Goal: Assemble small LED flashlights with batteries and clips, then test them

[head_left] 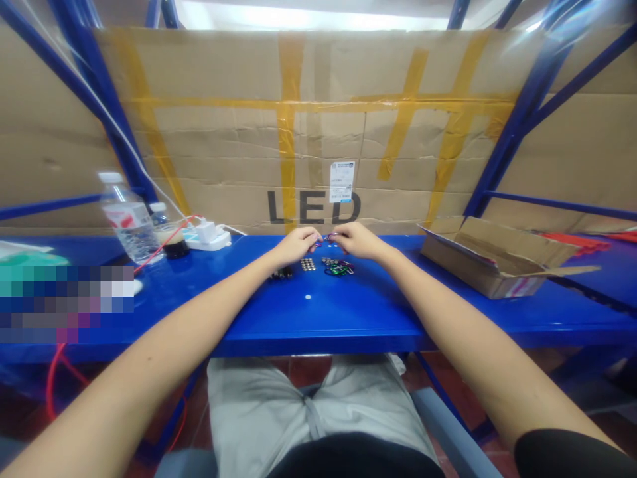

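My left hand [297, 245] and my right hand [357, 240] meet near the back of the blue table, fingers pinched. Between their fingertips is a small purplish shiny piece [327, 238], too small to name. The right fingers close on it; what the left fingertips pinch is not clear. Just below the hands lie a patch of small round metallic pieces [308, 264] and a tangle of shiny green and purple loop-shaped pieces [340, 267]. Several small dark pieces [280, 273] sit partly behind my left forearm.
An open cardboard box [492, 262] stands at right on the blue table [308, 325]. At left are a water bottle [127, 219], a jar of dark liquid [172, 242] and a white power strip [209, 238] with cables. Taped cardboard [239, 153] walls the back, framed by blue posts.
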Demonstrator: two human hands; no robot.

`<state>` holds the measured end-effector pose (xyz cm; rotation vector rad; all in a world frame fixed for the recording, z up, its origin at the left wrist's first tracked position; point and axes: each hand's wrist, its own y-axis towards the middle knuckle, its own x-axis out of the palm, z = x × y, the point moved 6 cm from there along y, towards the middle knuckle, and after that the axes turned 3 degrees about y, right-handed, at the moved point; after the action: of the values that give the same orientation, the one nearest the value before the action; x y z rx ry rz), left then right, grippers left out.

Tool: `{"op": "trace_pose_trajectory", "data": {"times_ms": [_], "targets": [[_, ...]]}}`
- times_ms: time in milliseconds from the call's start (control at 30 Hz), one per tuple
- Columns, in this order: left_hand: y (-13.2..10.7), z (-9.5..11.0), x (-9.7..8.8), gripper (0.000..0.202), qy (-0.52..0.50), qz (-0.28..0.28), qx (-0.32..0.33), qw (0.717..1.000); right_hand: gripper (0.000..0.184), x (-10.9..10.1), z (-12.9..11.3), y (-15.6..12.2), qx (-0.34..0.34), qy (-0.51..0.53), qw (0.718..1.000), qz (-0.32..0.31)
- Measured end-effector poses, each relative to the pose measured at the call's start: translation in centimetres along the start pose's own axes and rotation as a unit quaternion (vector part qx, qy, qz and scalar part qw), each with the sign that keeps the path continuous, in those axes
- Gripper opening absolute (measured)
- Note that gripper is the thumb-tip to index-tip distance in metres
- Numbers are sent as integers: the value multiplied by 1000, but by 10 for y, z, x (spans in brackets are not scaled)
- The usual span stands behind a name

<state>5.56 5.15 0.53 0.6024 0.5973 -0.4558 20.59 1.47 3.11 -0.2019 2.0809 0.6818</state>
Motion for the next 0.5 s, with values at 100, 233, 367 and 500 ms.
{"op": "trace_pose_trajectory", "data": {"times_ms": [100, 233, 367, 500], "targets": [[1, -11, -10, 21, 49, 27, -9, 998, 29, -2, 1, 0, 2, -8, 1000, 12], [2, -26, -14, 20, 211, 9, 1, 978, 28, -2, 3, 0, 6, -13, 1000, 11], [5, -32, -2, 22, 318, -66, 50, 944, 28, -1, 4, 0, 5, -10, 1000, 12], [11, -31, 6, 22, 317, -81, 92, 940, 27, 0, 5, 1, 6, -10, 1000, 12]]}}
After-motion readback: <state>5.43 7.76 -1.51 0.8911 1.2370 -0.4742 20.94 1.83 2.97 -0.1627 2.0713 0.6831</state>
